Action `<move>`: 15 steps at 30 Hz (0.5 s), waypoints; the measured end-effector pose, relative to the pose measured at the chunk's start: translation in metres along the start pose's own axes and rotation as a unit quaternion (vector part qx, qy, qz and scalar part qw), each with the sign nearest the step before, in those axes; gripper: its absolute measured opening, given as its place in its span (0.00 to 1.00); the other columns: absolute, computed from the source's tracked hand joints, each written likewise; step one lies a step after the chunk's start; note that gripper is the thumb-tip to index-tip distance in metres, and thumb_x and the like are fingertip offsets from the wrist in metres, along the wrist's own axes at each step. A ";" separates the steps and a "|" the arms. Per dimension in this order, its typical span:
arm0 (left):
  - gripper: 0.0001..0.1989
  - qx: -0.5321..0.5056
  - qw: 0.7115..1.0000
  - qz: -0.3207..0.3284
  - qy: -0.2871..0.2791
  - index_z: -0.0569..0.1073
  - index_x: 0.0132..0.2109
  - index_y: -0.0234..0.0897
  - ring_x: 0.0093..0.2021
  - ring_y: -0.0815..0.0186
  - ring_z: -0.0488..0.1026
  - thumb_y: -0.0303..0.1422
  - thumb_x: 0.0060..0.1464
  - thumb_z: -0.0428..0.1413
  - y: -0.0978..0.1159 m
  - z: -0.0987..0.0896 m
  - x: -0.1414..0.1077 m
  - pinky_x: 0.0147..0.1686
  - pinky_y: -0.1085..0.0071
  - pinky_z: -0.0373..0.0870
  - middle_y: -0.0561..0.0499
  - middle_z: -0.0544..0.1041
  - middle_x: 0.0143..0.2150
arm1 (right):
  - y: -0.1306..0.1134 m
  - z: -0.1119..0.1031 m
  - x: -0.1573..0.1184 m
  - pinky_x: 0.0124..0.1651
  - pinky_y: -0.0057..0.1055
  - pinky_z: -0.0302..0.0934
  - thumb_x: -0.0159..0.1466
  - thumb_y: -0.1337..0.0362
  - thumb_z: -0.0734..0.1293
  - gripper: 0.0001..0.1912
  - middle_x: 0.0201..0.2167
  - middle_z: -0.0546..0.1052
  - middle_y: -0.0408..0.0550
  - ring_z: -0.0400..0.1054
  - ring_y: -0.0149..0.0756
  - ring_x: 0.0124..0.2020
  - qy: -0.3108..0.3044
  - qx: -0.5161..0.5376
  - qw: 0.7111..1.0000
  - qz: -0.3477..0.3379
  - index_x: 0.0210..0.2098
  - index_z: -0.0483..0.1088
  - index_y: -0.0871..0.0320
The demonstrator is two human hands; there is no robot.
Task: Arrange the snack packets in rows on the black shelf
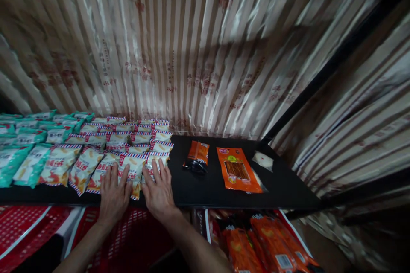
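My left hand lies with fingers stretched over the front of a white snack packet with a red-and-blue striped edge. Just to its right, my right hand rests flat on the rightmost front packet, its fingers apart. Both hands touch the packets without gripping them. More striped-edge packets stand in rows behind. Further left in the front row, other packets of this kind lean back, one tilted. Part of the front packets is hidden under my fingers.
Teal packets fill the shelf's left end. On the black shelf to the right lie a small orange-and-black packet, a flat orange packet and a whitish packet. Below are red baskets and a box of orange packets.
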State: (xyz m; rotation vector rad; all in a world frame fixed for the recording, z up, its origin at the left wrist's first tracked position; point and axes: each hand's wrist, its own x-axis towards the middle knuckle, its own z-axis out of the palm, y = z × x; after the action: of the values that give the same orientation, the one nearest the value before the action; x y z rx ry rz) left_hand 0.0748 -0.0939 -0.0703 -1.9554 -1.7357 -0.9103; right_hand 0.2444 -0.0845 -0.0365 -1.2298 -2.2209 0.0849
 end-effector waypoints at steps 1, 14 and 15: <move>0.34 -0.005 1.000 -0.007 0.003 0.37 0.68 0.47 0.68 0.45 0.39 0.31 0.60 0.45 0.001 0.001 0.000 0.59 0.41 0.50 0.43 0.35 0.70 | 0.002 -0.002 0.000 0.64 0.53 0.41 0.65 0.60 0.60 0.27 0.68 0.47 0.49 0.32 0.48 0.68 -0.008 -0.007 1.000 -0.008 0.63 0.54 0.51; 0.26 -0.005 0.998 -0.056 0.027 0.51 0.66 0.44 0.68 0.47 0.39 0.36 0.62 0.42 0.023 -0.018 -0.007 0.61 0.43 0.44 0.46 0.37 0.71 | 0.000 -0.023 0.007 0.64 0.54 0.40 0.67 0.56 0.57 0.25 0.67 0.48 0.50 0.31 0.47 0.68 -0.091 -0.031 0.992 -0.079 0.62 0.54 0.49; 0.25 0.001 0.998 -0.052 0.030 0.54 0.65 0.41 0.68 0.46 0.39 0.36 0.62 0.42 0.025 -0.021 -0.006 0.61 0.42 0.44 0.44 0.37 0.70 | 0.001 -0.029 0.006 0.64 0.54 0.40 0.67 0.56 0.57 0.25 0.67 0.48 0.49 0.31 0.47 0.68 -0.089 -0.025 0.992 -0.090 0.62 0.54 0.50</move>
State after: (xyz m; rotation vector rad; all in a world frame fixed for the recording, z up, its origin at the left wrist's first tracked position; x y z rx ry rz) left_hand 0.0945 -0.1165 -0.0551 -1.8322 -1.8178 -0.9924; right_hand 0.2579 -0.0859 -0.0098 -1.0784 -2.4932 0.0706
